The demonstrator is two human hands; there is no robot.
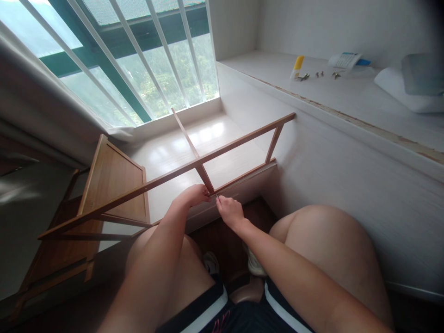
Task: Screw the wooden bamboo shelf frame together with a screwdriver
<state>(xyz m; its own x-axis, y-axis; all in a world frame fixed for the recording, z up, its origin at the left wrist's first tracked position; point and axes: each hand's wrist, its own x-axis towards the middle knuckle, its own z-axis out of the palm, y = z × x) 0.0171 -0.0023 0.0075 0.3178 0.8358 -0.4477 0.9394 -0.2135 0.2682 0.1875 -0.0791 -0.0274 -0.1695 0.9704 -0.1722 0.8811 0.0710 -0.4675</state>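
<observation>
A long brown wooden frame (166,172) with rails and crosspieces lies slanting across my view. Its crosspiece (204,178) meets the lower rail (243,178) in the middle. At that joint my left hand (197,195) is closed, fingertips pinched against the wood. Just right of it, my right hand (231,210) is closed in a fist on a thin metal tool, whose short tip points up at the joint. Most of the tool is hidden in the fist, so its exact kind does not show.
Left stands a wooden panel piece (116,178). On the white shelf (347,97) at right lie a yellow-capped tube (297,66), several small metal screws (335,75), a plastic packet (345,60) and a translucent container (423,74). A barred window (138,55) is behind; my bare knees flank the work.
</observation>
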